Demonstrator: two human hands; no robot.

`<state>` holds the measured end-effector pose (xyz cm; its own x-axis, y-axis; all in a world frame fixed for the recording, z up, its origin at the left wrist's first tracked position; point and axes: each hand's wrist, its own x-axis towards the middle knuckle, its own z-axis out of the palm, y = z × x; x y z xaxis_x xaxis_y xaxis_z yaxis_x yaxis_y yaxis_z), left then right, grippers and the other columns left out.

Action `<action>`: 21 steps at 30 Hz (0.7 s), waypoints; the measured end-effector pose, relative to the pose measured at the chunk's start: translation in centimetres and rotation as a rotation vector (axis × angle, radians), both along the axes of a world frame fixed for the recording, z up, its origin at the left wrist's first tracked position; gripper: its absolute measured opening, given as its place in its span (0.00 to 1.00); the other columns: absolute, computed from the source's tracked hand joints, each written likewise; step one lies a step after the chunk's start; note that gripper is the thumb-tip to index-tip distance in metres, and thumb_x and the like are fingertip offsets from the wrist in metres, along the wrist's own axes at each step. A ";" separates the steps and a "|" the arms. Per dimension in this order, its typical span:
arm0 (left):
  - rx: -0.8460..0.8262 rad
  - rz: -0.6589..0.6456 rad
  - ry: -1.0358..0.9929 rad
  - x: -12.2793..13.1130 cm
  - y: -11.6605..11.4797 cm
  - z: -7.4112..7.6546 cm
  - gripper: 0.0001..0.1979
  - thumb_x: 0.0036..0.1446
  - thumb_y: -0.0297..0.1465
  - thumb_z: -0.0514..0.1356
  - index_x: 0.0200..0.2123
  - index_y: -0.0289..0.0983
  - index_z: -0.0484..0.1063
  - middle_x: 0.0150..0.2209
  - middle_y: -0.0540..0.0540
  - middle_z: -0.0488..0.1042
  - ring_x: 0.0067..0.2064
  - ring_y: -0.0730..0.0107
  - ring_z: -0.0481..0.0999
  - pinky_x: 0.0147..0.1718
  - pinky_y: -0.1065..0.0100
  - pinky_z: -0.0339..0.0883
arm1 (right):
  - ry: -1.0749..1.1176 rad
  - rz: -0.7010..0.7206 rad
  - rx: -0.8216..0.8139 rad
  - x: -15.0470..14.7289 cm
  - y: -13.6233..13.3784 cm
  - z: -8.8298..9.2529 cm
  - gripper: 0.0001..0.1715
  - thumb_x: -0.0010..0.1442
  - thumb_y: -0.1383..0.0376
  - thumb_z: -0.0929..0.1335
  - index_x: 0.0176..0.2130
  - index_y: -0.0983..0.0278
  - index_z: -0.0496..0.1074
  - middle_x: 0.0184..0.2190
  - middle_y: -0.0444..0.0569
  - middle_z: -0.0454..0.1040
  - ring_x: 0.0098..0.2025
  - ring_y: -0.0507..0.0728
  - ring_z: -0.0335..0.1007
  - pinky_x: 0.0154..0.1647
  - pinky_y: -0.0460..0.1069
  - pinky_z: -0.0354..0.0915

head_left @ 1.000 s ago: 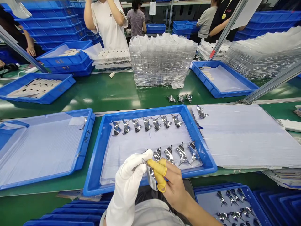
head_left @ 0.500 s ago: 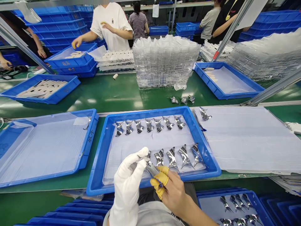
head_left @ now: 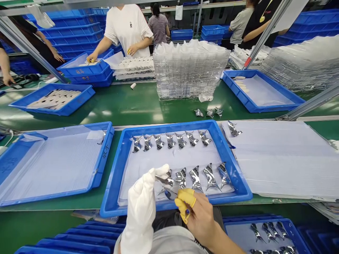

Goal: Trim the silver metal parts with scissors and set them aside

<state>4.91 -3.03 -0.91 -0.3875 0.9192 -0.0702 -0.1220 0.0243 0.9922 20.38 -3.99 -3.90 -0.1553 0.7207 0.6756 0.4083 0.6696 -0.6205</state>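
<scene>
A green bench (head_left: 124, 100) runs across a busy workroom, with a wrapped stack (head_left: 192, 72) on its far part and a co-worker (head_left: 128, 30) behind, one hand (head_left: 92, 57) down in a tray of pale pieces. Nearer, a blue tray (head_left: 169, 125) lies squarely before the person, probably so both hands can work over it without stretching. White paper lines it, likely to spare the polished parts from scratches. Seven shiny parts make the far row (head_left: 170, 140); the near row (head_left: 211, 176) runs toward the right, its left end partly hidden by the hands. The spacing seems meant to keep metal from touching metal.

The left hand (head_left: 141, 204), in a white glove, pinches one end of a held part (head_left: 172, 186) above the tray's near side; the glove presumably keeps fingerprints off the shine. The right hand (head_left: 200, 213) is curled, with yellow cots (head_left: 186, 196) on its fingers, its tips at the part's lower end; whether they grip it or merely touch cannot be told. Leaving the other fingers bare may help with feel.

To the right, a single part (head_left: 234, 129) rests on a paper pile (head_left: 280, 158), apart from the rows, perhaps set aside. Three more (head_left: 209, 113) sit on the bench beyond the tray.
</scene>
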 end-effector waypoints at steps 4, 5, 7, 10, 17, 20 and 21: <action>0.034 -0.051 0.100 -0.3 0.1 0.2 0.25 0.68 0.50 0.56 0.45 0.37 0.85 0.46 0.39 0.85 0.52 0.55 0.83 0.61 0.58 0.71 | 0.182 0.042 -0.244 0.1 0.0 1.0 0.09 0.68 0.71 0.68 0.35 0.60 0.72 0.22 0.39 0.73 0.19 0.49 0.63 0.20 0.44 0.62; 0.040 -0.051 0.110 -0.4 0.1 0.2 0.25 0.67 0.50 0.57 0.45 0.38 0.84 0.47 0.40 0.85 0.53 0.55 0.83 0.61 0.59 0.71 | 0.218 0.054 -0.308 0.1 0.0 1.3 0.10 0.68 0.71 0.68 0.33 0.60 0.72 0.20 0.37 0.70 0.18 0.48 0.60 0.19 0.43 0.59; 0.019 -0.055 0.125 -0.4 0.1 0.2 0.21 0.64 0.48 0.62 0.49 0.39 0.83 0.48 0.42 0.84 0.54 0.55 0.82 0.58 0.59 0.73 | 0.272 0.069 -0.404 0.1 0.0 1.7 0.12 0.67 0.71 0.68 0.30 0.59 0.71 0.19 0.36 0.64 0.17 0.48 0.55 0.17 0.43 0.56; -0.051 -0.074 0.188 -0.1 0.1 0.1 0.28 0.50 0.41 0.74 0.55 0.40 0.80 0.51 0.42 0.83 0.55 0.52 0.80 0.54 0.59 0.76 | 0.290 0.070 -0.443 0.1 0.1 2.0 0.12 0.65 0.71 0.68 0.30 0.59 0.71 0.18 0.36 0.63 0.18 0.48 0.54 0.16 0.42 0.55; 0.010 0.003 0.184 0.1 0.0 -0.3 0.18 0.53 0.37 0.74 0.48 0.41 0.83 0.49 0.43 0.83 0.55 0.53 0.79 0.60 0.54 0.70 | 0.093 0.091 -0.170 0.6 -0.1 1.3 0.11 0.65 0.76 0.67 0.39 0.60 0.73 0.26 0.42 0.77 0.23 0.51 0.70 0.26 0.45 0.67; 0.100 0.070 0.198 -0.1 -0.2 -0.4 0.07 0.58 0.34 0.70 0.42 0.44 0.84 0.45 0.47 0.85 0.59 0.55 0.77 0.65 0.50 0.63 | -0.037 0.072 -0.004 0.9 -0.2 0.4 0.14 0.66 0.76 0.64 0.47 0.62 0.74 0.32 0.50 0.82 0.31 0.56 0.79 0.33 0.48 0.73; 0.143 0.077 0.209 -0.1 -0.3 -0.4 0.06 0.59 0.32 0.69 0.41 0.45 0.84 0.43 0.48 0.85 0.58 0.56 0.78 0.66 0.50 0.62 | -0.055 0.072 0.029 0.9 -0.1 0.1 0.16 0.67 0.76 0.63 0.48 0.63 0.75 0.33 0.52 0.82 0.32 0.57 0.80 0.33 0.49 0.73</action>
